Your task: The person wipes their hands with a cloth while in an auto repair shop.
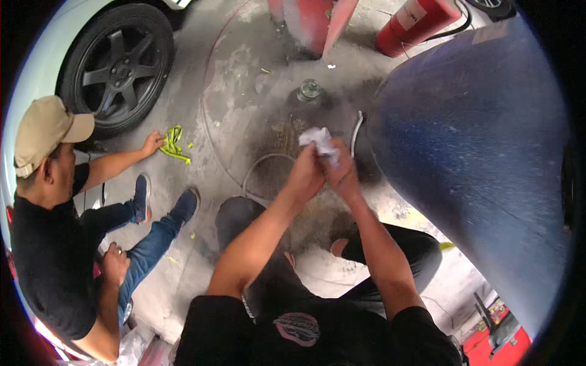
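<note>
Out in front of me, my left hand [307, 174] and my right hand [342, 175] are brought together. Both are closed on a crumpled white wad [318, 139], thin like tissue or cloth; which of these it is, I cannot tell. It sticks out beyond my fingers, and the fingertips are partly hidden by the hands. Just right of the right hand, a pale curved strip [357, 131] stands near the edge of a large dark blue panel [452, 140]. Beyond the hands, a small clear glass jar [310, 89] sits on the concrete floor.
To my left, a co-worker [55, 244] in a cap holds a yellow-green cloth [173, 145] by a car wheel [119, 70]. A thin hose [206, 100] runs over the floor. Farther off stand a red fire extinguisher [418, 25] and a red stand [311, 27].
</note>
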